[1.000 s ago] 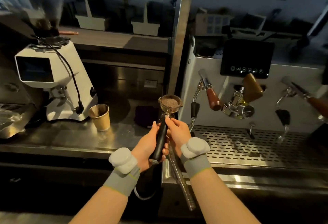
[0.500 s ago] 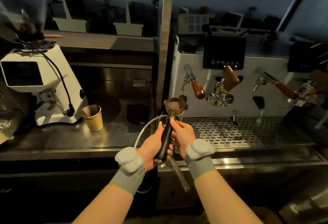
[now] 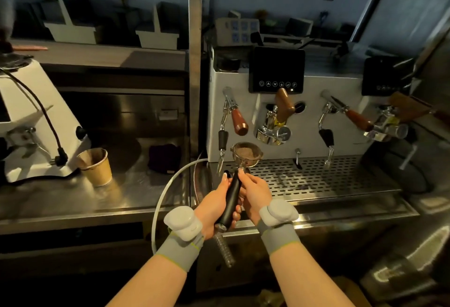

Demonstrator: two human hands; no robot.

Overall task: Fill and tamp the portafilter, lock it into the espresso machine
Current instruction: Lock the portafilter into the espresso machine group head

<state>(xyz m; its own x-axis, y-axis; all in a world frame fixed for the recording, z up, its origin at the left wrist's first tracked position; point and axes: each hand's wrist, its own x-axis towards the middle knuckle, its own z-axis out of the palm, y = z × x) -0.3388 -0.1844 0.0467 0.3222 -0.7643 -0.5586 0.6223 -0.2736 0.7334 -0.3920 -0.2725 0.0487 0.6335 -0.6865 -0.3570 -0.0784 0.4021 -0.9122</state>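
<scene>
- The left hand (image 3: 214,207) grips the lower part of the black handle of the portafilter (image 3: 233,191), fingers wrapped round it from the left.
- The right hand (image 3: 255,194) holds the same handle higher up from the right. Its fingers curl round the handle and one fingertip reaches up near the neck below the basket.
- Each wrist wears a grey band with a pale grey block on it (image 3: 182,224).
- The portafilter is in the air in front of the espresso machine (image 3: 341,141), at the left end of its front. The basket points towards the machine and the handle towards the person.
- The basket holds brown ground coffee (image 3: 247,153), its surface uneven.
- The basket sits below and to the left of the machine's left group head (image 3: 272,131), apart from it, and above the left part of the perforated drip tray (image 3: 328,180).
- A wooden lever (image 3: 283,107) stands above that group head, under a dark control panel (image 3: 277,70).
- A steam wand (image 3: 221,146) hangs at the machine's left edge, just left of the basket.
- Left of the machine, on the steel tabletop (image 3: 73,199), lie a dark cloth (image 3: 164,158), a brown paper cup (image 3: 96,166) and, farthest left, a white grinder (image 3: 36,136).
- A white hose (image 3: 165,190) curves down at the machine's left corner.
</scene>
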